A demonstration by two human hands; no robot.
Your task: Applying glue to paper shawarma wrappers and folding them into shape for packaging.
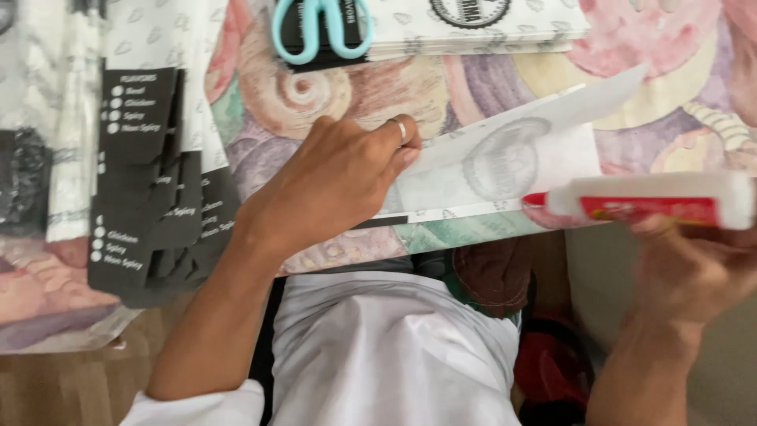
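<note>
My left hand (339, 177), a ring on one finger, presses down on the left end of a white paper bag sheet (505, 162) with a round grey stamp, lying near the table's front edge. My right hand (690, 268) holds a white glue bottle (654, 201) with a red label and red nozzle. The nozzle points left at the lower right edge of the sheet.
Scissors with light blue handles (322, 28) lie on a stack of printed paper bags (473, 24) at the back. More black-and-white printed bags (146, 173) are piled at the left. The table has a flowered cloth (315, 91). My white shirt (394, 355) is below.
</note>
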